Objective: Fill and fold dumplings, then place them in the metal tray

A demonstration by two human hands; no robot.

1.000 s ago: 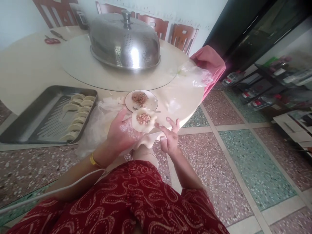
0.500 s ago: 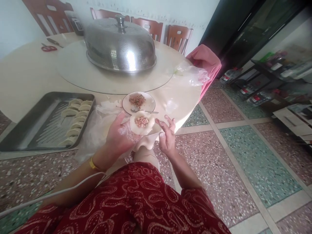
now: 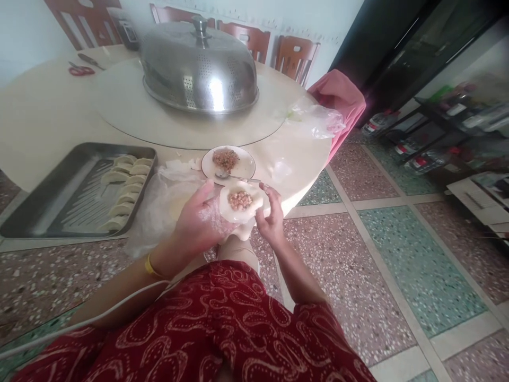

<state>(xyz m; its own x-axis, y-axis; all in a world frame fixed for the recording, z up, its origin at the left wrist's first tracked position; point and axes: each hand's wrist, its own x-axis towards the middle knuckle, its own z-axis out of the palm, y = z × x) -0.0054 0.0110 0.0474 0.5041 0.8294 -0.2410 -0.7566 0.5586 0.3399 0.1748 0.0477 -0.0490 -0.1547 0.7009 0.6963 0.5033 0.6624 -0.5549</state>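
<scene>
My left hand (image 3: 202, 215), floury across the fingers, holds a round dumpling wrapper (image 3: 225, 208) with a mound of chopped filling (image 3: 240, 200) at its centre. The wrapper lies flat and unfolded. At its right edge, my right hand (image 3: 271, 215) has its thumb and fingers curved around the rim. Just beyond the wrapper stands a white plate (image 3: 246, 163) with more filling (image 3: 225, 159) and a spoon (image 3: 238, 178) on it. To the left, a dark metal baking tray (image 3: 43, 191) has several folded dumplings (image 3: 126, 197) lined up along its right side.
A perforated steel dome lid (image 3: 199, 69) sits on the glass turntable (image 3: 131, 127). Crumpled clear plastic (image 3: 149, 212) lies between tray and hands. Red scissors (image 3: 81, 70) and a knife (image 3: 90, 61) are far left. Another plastic bag (image 3: 318, 119) lies at the table's right edge.
My right hand has come in to the wrapper's right edge, its fingers closing there. My left hand has shifted slightly right with the wrapper. The view has moved a little.
</scene>
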